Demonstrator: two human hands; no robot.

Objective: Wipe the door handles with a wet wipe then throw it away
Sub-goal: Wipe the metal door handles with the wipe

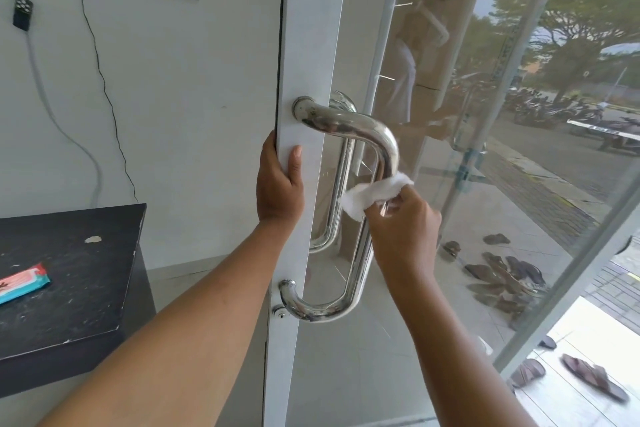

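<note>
A polished steel pull handle (349, 125) is bolted to the white frame of a glass door (311, 45). A second matching handle (337, 184) shows behind it through the glass. My right hand (403, 225) is closed around the near handle's vertical bar with a white wet wipe (374, 192) wrapped between fingers and metal, just below the upper bend. My left hand (278, 184) grips the door's edge, thumb on the front face, level with the handle's upper part.
A black cabinet (69, 274) stands at the left with a pink and blue wipes pack (22, 282) on top. A keyhole (280, 313) sits under the handle's lower mount. Cables hang on the white wall. Sandals (505, 274) lie on the tiles outside.
</note>
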